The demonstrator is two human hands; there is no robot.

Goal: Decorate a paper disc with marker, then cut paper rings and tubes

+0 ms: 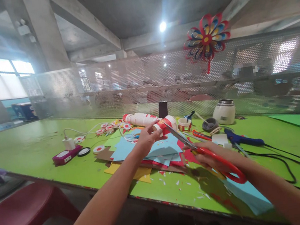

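Observation:
My left hand (147, 139) is closed around a red and white paper cup (167, 124), tilted on its side above the pile of coloured paper. In my right hand (214, 152) is a pair of scissors (183, 138) with red handles, the blades pointing up and left to the cup. The blade tips overlap the cup's edge in view; whether they cut into it I cannot tell. Beneath the hands lie light blue paper sheets (157, 149), a yellow sheet (129, 171) and scattered white and red scraps (176, 183).
Behind the cup lies a row of nested paper cups (142, 118) and an upright dark phone (163, 109). To the right are a blue glue gun (244, 140) with black cables and a white jar (224, 112). A purple power strip (67, 155) sits left; a mesh panel (135, 84) stands behind.

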